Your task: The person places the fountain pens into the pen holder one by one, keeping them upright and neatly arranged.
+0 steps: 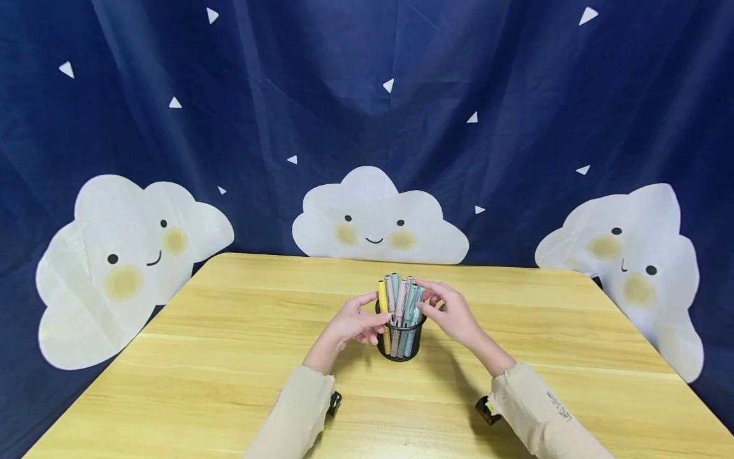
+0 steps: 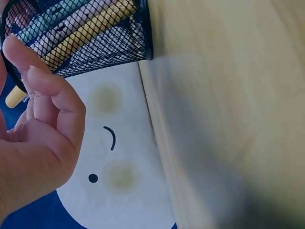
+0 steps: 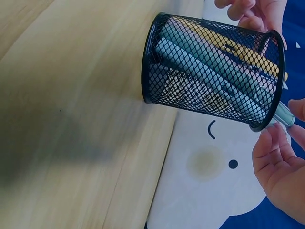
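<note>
A black mesh pen holder (image 1: 381, 347) stands upright on the wooden table, filled with several pens. A yellow pen (image 1: 382, 294) leans at its left; grey-pink pens (image 1: 401, 296) and blue-green ones fill the middle and right. My left hand (image 1: 354, 322) holds the holder's left side near the rim, thumb in front. On the other side, my right hand (image 1: 453, 313) pinches the upper end of a pale green pen (image 3: 285, 116), whose lower part is inside the mesh. In the left wrist view, the top of the holder is partly cut off and hidden by my fingers.
The light wooden table (image 1: 229, 370) spreads around the holder. Behind its far edge hangs a dark blue curtain (image 1: 344, 76) with white triangles and smiling clouds (image 1: 378, 197). Black wrist cameras (image 1: 487, 410) sit below both beige sleeves.
</note>
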Demonstrator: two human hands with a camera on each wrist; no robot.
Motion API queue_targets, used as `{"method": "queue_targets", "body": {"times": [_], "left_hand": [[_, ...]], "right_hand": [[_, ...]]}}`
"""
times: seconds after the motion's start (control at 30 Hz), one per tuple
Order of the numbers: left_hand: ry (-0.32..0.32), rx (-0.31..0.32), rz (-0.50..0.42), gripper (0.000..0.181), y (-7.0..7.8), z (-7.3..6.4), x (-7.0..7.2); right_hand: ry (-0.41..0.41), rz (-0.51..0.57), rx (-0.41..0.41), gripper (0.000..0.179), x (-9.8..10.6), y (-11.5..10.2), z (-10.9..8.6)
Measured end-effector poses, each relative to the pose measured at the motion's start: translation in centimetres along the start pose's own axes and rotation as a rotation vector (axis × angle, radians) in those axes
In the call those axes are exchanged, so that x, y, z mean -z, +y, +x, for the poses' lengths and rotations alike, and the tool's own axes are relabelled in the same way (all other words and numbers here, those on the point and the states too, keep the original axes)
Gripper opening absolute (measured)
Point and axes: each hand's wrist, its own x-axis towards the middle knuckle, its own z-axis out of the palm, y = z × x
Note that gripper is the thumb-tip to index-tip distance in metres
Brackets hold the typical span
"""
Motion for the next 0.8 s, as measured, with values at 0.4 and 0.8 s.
{"method": "queue_targets", "body": {"times": [0.4, 0.8], "left_hand": [[0.025, 0.0, 0.017, 0.075, -0.1, 0.11, 0.09], [0.075, -0.043, 0.098, 0.068, -0.03, -0.22, 0.48]], "right_hand": [[0.014, 0.066, -0.099, 0.032, 0.16, 0.18, -0.19], [0.024, 0.083, -0.101, 0.025, 0.53, 0.27, -0.41]]}}
